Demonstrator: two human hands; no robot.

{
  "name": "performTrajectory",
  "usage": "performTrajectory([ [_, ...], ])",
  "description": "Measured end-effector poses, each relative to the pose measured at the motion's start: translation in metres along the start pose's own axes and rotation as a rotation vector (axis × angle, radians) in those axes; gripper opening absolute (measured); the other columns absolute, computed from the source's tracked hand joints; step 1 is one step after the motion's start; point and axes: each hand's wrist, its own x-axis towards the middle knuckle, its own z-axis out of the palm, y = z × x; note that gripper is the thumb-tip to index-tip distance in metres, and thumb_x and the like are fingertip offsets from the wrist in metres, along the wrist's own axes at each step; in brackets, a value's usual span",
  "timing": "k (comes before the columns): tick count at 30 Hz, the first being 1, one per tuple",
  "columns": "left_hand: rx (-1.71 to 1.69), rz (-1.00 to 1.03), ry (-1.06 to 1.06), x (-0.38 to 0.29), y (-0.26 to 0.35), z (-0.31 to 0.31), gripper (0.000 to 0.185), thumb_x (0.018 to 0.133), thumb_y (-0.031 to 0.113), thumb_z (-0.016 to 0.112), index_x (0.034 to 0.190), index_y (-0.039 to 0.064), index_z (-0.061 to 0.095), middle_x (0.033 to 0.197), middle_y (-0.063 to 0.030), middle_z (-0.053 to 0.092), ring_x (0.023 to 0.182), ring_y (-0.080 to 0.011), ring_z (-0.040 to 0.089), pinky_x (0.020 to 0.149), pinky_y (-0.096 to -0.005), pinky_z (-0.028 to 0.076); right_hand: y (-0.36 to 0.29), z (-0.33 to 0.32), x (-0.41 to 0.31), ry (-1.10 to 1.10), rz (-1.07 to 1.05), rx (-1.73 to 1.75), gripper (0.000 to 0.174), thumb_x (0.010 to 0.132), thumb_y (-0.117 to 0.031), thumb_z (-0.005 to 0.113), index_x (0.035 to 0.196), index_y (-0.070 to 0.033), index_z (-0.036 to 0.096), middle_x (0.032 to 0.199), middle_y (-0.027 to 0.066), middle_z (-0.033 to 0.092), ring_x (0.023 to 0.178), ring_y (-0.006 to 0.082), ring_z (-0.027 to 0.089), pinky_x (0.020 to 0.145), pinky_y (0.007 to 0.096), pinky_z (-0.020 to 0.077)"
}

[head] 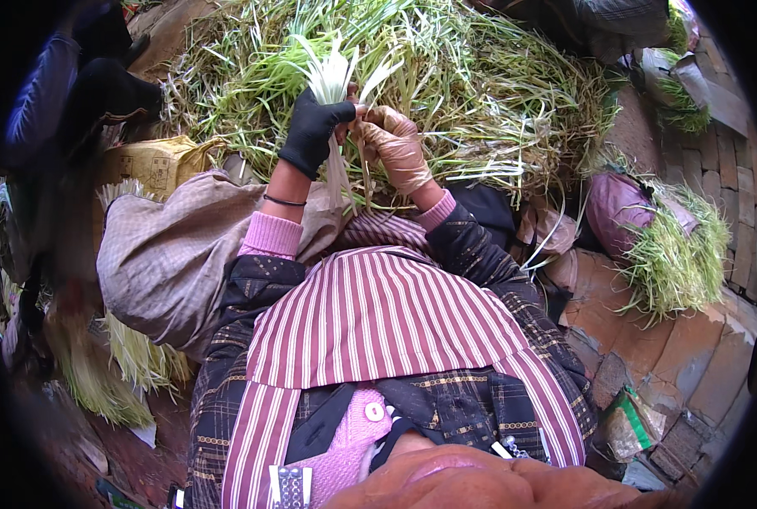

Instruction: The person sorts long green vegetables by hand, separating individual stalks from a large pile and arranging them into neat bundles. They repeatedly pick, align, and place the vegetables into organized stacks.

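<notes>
My left hand (315,130), in a black fingerless glove, grips a bundle of pale leafy stalks (331,75). Their whitish tops fan out above the thumb and the thin lower ends hang below the fist. Close beside it, my right hand (394,145) wears a thin translucent glove. Its thumb and fingers pinch a thin leafy stalk (377,79), whose lower part hangs below the hand. The fingertips of both hands meet, so part of the grip is hidden. Beyond them spreads a large heap of green and yellowed leafy stalks (480,95).
A grey cloth (156,261) bulges at my left, near a yellow sack (156,162). Tied bundles of greens (677,254) lie on the brick floor (646,324) at right; more bundles (140,356) lie at left. Another person's dark-clothed leg (108,95) borders the heap.
</notes>
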Motion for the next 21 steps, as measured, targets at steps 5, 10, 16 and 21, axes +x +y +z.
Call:
performTrajectory([
  [5, 0.003, -0.005, 0.007, -0.004, 0.003, 0.005, 0.036, 0.071, 0.000, 0.070, 0.104, 0.001, 0.056, 0.073, -0.0045, 0.062, 0.043, -0.0086, 0.048, 0.040, -0.0220, 0.038, 0.021, -0.013, -0.002, 0.061, 0.095, 0.150, 0.011, 0.088, -0.016, 0.062, 0.083, -0.007, 0.058, 0.068, -0.0015, 0.059, 0.051, 0.0047, 0.050, 0.045, 0.0193, 0.0378],
  [10, -0.179, 0.042, -0.037, -0.004, 0.021, -0.005, 0.036, 0.070, 0.000, 0.068, 0.104, -0.003, 0.054, 0.074, -0.0095, 0.064, 0.041, -0.0111, 0.051, 0.037, -0.0227, 0.038, 0.064, -0.042, -0.018, -0.146, 0.234, -0.660, 0.014, 0.080, -0.018, 0.064, 0.081, -0.003, 0.063, 0.069, 0.0069, 0.064, 0.066, 0.0184, 0.062, 0.061, 0.0310, 0.0478],
  [16, -0.123, 0.106, -0.006, -0.007, 0.039, -0.014, 0.035, 0.073, 0.000, 0.067, 0.104, -0.003, 0.053, 0.078, -0.0134, 0.067, 0.041, -0.0105, 0.051, 0.036, -0.0230, 0.038, 0.013, -0.094, -0.011, 0.444, 0.308, -1.192, 0.025, 0.075, -0.026, 0.074, 0.084, -0.004, 0.067, 0.075, 0.0132, 0.066, 0.069, 0.0227, 0.064, 0.067, 0.0338, 0.0500],
  [21, -0.133, 0.026, -0.036, -0.008, 0.038, 0.000, 0.032, 0.072, 0.001, 0.070, 0.100, 0.000, 0.054, 0.075, -0.0121, 0.067, 0.039, -0.0103, 0.050, 0.035, -0.0228, 0.037, 0.004, -0.016, -0.021, -0.211, -0.225, -0.345, 0.056, 0.086, -0.022, 0.066, 0.133, -0.003, 0.042, 0.112, 0.0063, 0.054, 0.101, 0.0130, 0.050, 0.089, 0.0280, 0.0420],
])
